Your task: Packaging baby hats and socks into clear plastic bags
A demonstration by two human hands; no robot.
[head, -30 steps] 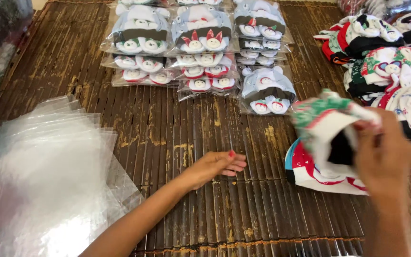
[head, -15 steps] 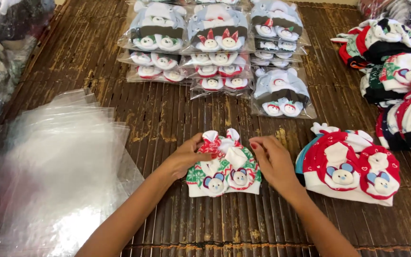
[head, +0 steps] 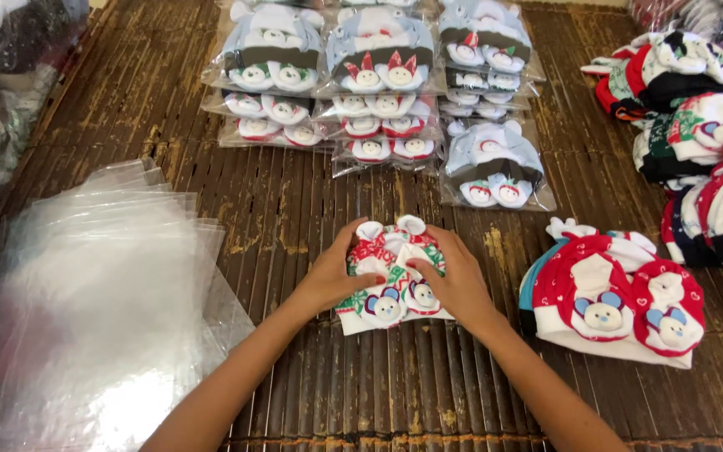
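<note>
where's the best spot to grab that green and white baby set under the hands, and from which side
Probably by its two long side edges, coming in from left and right at once. The green and white baby set lies flat on the slatted mat, with soft animal faces along its near edge. The left hand and right hand already flank it, fingers resting on top, so a sideways pinch should keep the layers together.

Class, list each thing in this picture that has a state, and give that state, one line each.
Left hand: pressing on the hat set.
Right hand: pressing on it too.
Hat set: unbagged, flat on the mat.
Red hat pile: unbagged.
Bagged sets: sealed, stacked.
Plastic bags: empty, piled.
</note>
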